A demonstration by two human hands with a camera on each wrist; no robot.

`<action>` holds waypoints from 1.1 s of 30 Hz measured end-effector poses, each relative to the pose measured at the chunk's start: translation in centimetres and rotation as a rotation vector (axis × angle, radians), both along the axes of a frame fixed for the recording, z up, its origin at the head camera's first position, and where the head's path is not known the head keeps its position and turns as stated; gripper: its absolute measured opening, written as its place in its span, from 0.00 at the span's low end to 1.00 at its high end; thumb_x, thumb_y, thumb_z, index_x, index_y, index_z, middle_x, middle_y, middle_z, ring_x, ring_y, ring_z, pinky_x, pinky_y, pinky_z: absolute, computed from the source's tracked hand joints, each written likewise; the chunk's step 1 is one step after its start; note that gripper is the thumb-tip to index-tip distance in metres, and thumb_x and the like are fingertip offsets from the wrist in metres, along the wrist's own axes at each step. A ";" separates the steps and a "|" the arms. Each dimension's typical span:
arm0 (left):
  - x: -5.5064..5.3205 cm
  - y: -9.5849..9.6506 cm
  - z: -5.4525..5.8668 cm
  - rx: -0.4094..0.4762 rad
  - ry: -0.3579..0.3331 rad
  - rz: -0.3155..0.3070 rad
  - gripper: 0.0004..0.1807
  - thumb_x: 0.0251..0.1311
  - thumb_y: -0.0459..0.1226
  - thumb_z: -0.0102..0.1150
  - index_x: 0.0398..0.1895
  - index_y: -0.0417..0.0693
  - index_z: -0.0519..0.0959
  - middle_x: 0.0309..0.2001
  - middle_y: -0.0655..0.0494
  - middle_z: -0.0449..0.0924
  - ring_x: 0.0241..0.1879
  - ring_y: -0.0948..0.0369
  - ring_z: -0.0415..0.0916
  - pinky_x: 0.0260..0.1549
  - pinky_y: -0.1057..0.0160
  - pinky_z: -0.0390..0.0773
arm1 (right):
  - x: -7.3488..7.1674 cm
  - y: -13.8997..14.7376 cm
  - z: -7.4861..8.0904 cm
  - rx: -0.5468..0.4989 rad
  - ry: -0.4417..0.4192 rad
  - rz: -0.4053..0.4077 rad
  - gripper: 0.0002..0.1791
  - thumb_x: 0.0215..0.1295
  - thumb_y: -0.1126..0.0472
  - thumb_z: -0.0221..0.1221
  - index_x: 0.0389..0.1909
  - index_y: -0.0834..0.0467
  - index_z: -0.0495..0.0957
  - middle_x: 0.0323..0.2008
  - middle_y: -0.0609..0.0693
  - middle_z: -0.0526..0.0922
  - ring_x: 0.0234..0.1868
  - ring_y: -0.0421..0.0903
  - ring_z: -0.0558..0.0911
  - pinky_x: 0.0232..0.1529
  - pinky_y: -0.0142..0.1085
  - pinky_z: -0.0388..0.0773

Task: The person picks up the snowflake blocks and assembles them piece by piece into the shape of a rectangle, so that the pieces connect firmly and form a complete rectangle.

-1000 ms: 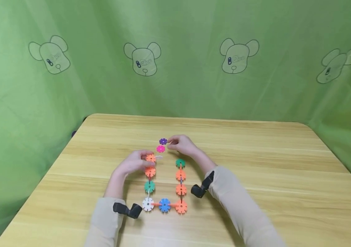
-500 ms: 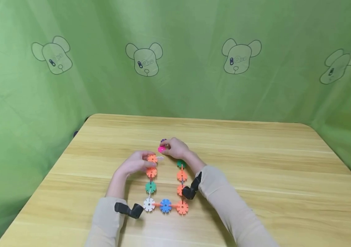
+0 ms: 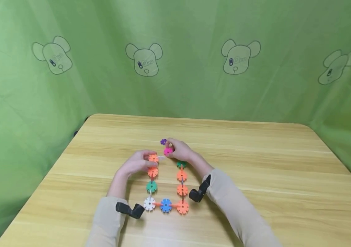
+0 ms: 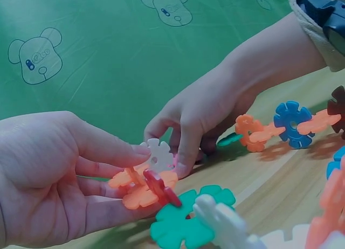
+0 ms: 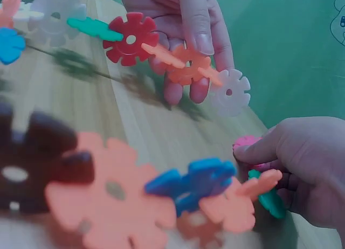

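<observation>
Notched plastic discs, slotted together, form a U-shaped chain, with a blue disc in its near side. My left hand grips the chain's far left end, thumb and fingers around an orange disc. From that end sticks out a white disc, standing on edge. Between thumb and fingers my right hand pinches a loose pink disc, just right of the white one. Below this hand lies the green disc ending the chain's right arm, partly covered by it in the head view.
A loose purple disc lies on the wooden table behind the right hand. Green cloth with printed bear heads hangs beyond the table's far edge. Both wrists carry black cameras close over the chain.
My right hand has moved from beside the purple disc to the pink disc, picked it up and brought it right and nearer. The left hand keeps its hold on the chain's end.
</observation>
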State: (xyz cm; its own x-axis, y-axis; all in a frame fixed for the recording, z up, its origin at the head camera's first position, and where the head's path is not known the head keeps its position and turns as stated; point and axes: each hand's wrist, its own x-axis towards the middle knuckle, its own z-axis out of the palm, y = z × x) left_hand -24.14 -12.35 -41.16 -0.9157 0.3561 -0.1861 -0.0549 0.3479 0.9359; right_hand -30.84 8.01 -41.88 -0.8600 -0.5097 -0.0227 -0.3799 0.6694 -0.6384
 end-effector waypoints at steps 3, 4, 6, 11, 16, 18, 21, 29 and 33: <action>0.0 0.1 -0.1 -0.001 0.004 -0.005 0.34 0.52 0.33 0.62 0.62 0.32 0.63 0.39 0.44 0.76 0.32 0.58 0.75 0.35 0.61 0.78 | 0.3 0.7 -0.2 -0.038 0.003 -0.009 0.11 0.56 0.65 0.64 0.38 0.56 0.72 0.26 0.49 0.73 0.28 0.45 0.71 0.30 0.34 0.69; 0.0 0.1 -0.1 0.000 0.004 -0.005 0.34 0.52 0.33 0.62 0.62 0.31 0.63 0.39 0.44 0.76 0.32 0.59 0.75 0.36 0.61 0.78 | 0.4 1.0 -0.2 -0.054 0.001 -0.018 0.11 0.56 0.65 0.64 0.38 0.57 0.72 0.26 0.49 0.73 0.28 0.45 0.71 0.30 0.34 0.70; 0.0 0.2 -0.2 0.000 0.006 -0.005 0.34 0.52 0.33 0.62 0.62 0.31 0.63 0.39 0.44 0.76 0.31 0.59 0.75 0.36 0.61 0.78 | 0.7 1.5 -0.3 -0.093 -0.009 -0.051 0.12 0.55 0.65 0.64 0.39 0.58 0.73 0.26 0.50 0.74 0.28 0.45 0.72 0.31 0.34 0.71; 0.0 0.3 -0.3 0.003 0.007 0.002 0.33 0.52 0.33 0.62 0.62 0.31 0.64 0.39 0.44 0.76 0.31 0.59 0.76 0.36 0.62 0.78 | 1.8 2.9 -0.2 -0.227 -0.061 -0.181 0.14 0.55 0.65 0.65 0.41 0.63 0.75 0.27 0.51 0.75 0.28 0.44 0.72 0.30 0.33 0.72; 0.1 0.5 -0.4 0.003 0.015 0.008 0.33 0.52 0.33 0.62 0.62 0.31 0.64 0.41 0.45 0.76 0.32 0.58 0.76 0.36 0.61 0.78 | 3.1 3.8 0.2 -0.329 -0.128 -0.247 0.10 0.59 0.64 0.61 0.39 0.64 0.75 0.26 0.51 0.74 0.27 0.43 0.71 0.26 0.32 0.70; 0.2 0.6 -0.4 0.002 0.022 0.002 0.33 0.52 0.33 0.62 0.62 0.31 0.64 0.41 0.45 0.76 0.32 0.59 0.76 0.36 0.61 0.78 | 3.7 3.8 0.4 -0.351 -0.150 -0.242 0.10 0.60 0.65 0.60 0.40 0.64 0.74 0.26 0.50 0.76 0.25 0.43 0.71 0.24 0.31 0.69; 0.2 0.9 -0.5 0.003 0.024 -0.010 0.33 0.52 0.33 0.62 0.62 0.31 0.64 0.41 0.45 0.77 0.31 0.59 0.76 0.36 0.62 0.78 | 4.4 3.7 0.7 -0.375 -0.187 -0.224 0.10 0.62 0.65 0.58 0.43 0.65 0.73 0.25 0.51 0.79 0.20 0.42 0.70 0.19 0.30 0.66; 0.3 2.1 -0.7 0.014 0.035 -0.007 0.33 0.51 0.34 0.63 0.61 0.33 0.65 0.45 0.44 0.76 0.35 0.58 0.77 0.38 0.60 0.78 | 5.1 3.5 0.5 -0.356 -0.199 -0.245 0.14 0.63 0.64 0.57 0.48 0.63 0.73 0.25 0.51 0.81 0.20 0.41 0.74 0.17 0.30 0.62; 0.3 2.6 -0.6 0.040 0.026 0.001 0.33 0.51 0.34 0.63 0.61 0.33 0.65 0.46 0.43 0.76 0.36 0.57 0.77 0.39 0.60 0.78 | 5.0 3.9 0.6 -0.338 -0.185 -0.255 0.15 0.63 0.63 0.57 0.49 0.64 0.74 0.26 0.51 0.82 0.25 0.43 0.78 0.19 0.31 0.64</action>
